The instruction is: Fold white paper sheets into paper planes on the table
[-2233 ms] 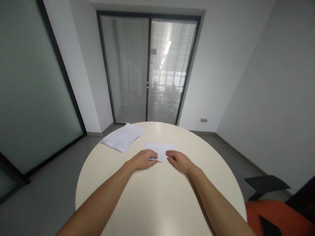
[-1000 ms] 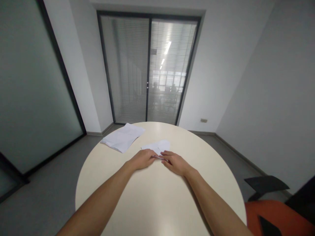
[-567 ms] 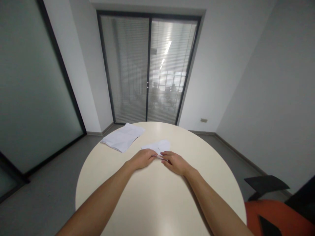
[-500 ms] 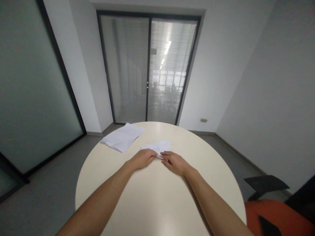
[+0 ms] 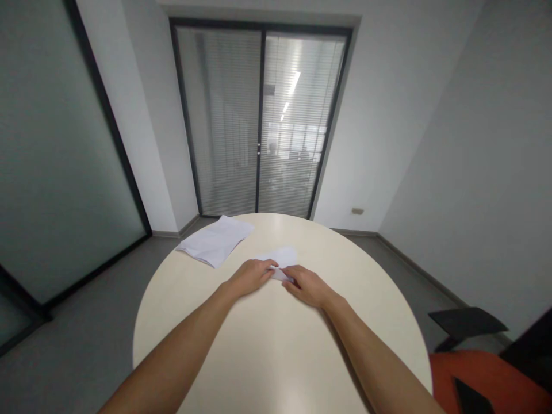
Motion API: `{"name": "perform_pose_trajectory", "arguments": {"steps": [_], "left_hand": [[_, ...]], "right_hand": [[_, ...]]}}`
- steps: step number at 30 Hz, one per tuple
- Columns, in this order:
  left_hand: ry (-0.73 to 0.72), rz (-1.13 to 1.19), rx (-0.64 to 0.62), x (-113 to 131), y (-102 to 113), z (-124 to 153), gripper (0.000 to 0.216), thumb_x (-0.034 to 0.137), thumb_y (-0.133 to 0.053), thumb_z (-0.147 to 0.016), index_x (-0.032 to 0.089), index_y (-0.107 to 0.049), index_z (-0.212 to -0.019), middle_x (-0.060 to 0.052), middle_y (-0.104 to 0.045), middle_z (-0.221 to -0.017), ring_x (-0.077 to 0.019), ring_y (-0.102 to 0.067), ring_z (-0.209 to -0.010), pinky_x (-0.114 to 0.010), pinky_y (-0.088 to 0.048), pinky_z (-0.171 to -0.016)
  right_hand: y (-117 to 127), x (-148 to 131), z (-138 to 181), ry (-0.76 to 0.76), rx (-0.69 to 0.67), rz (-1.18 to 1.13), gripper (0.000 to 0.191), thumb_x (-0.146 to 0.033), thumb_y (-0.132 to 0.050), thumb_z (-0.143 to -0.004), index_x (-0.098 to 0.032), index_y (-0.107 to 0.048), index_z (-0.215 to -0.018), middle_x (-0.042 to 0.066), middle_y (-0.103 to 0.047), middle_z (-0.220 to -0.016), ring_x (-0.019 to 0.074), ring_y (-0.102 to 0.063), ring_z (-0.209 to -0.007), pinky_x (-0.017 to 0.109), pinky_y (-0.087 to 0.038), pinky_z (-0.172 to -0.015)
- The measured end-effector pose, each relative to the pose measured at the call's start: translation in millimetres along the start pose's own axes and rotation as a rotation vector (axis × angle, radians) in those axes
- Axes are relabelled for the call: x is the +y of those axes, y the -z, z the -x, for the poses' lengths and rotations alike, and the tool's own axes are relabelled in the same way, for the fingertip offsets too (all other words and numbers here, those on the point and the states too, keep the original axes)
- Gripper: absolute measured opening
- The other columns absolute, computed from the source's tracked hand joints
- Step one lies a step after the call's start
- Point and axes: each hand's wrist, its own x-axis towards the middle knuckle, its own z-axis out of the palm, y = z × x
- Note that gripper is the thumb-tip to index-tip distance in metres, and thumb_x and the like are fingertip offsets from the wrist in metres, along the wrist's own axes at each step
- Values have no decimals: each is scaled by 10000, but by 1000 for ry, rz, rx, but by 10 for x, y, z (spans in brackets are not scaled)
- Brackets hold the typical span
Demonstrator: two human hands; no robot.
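Note:
A small folded sheet of white paper (image 5: pixel 284 254) lies near the middle of the round table, with a folded strip along its near edge. My left hand (image 5: pixel 252 276) grips its near left part, thumb and fingers closed on the fold. From the right, my right hand (image 5: pixel 307 284) holds the near edge, its fingers bent over the paper and partly hiding it. Both hands rest low, close to the tabletop, and only a short gap parts their fingertips.
The cream round table (image 5: pixel 276 345) spans the view's lower middle. A stack of white paper (image 5: pixel 218 238) lies at its far left edge. An orange chair (image 5: pixel 483 379) with black armrests (image 5: pixel 468 319) stands at the right. Behind are glass doors (image 5: pixel 259 121) with blinds.
The near edge of the paper is folded over more, and a flap now shows between the hands. The left fingers have shifted slightly on the fold; the right hand has barely moved.

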Motion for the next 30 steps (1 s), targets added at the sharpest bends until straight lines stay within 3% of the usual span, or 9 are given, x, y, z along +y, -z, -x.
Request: {"name": "perform_pose_trajectory", "arguments": {"steps": [6, 10, 16, 20, 26, 30], "left_hand": [[26, 18, 20, 2, -13, -1, 383, 277, -509, -964, 244, -533, -1345, -58, -710, -1203, -237, -680, -1062, -320, -493, -916], [61, -13, 24, -4, -37, 2, 497, 269, -514, -955, 250, -417, -1442, -69, -691, -1231, -248, -678, -1061, -333, -501, -903], [37, -55, 19, 1, -92, -1, 620, 256, -489, -958, 220, -265, -1535, -107, -533, -1449, -266, -593, -1223, -377, -468, -1007], [-7, -99, 1, 43, -104, -8, 629, 235, -458, -963, 222, -229, -1549, -112, -464, -1502, -254, -505, -1322, -394, -445, -1052], [-50, -164, 55, 45, -122, -14, 685, 179, -499, -928, 226, -217, -1551, -123, -166, -1653, -272, -265, -1481, -446, -369, -1137], [-60, -178, 56, 23, -137, -10, 629, 171, -514, -926, 221, -304, -1518, -131, -175, -1650, -278, -221, -1499, -475, -335, -1165]], "right_hand": [[8, -15, -2, -17, -9, -11, 307, -306, -482, -970, -192, -633, -1212, 104, -704, -1145, 243, -626, -1036, 353, -473, -907], [-8, -1, -6, -32, 1, -17, 369, -316, -486, -968, -190, -582, -1302, 119, -681, -1216, 249, -624, -1061, 364, -475, -923], [-57, 54, -7, -47, 8, -10, 461, -333, -454, -986, -170, -491, -1415, 154, -644, -1294, 264, -611, -1155, 406, -475, -988], [-82, 85, -10, -45, 20, -3, 485, -313, -459, -978, -164, -462, -1440, 165, -626, -1325, 265, -606, -1180, 419, -472, -1010], [-94, 88, -13, -70, 19, -1, 528, -300, -484, -962, -161, -424, -1468, 171, -636, -1301, 258, -624, -1149, 403, -477, -997], [-101, 88, -12, -68, 18, -2, 531, -294, -483, -962, -175, -411, -1474, 161, -641, -1286, 254, -619, -1150, 397, -478, -988]]}}
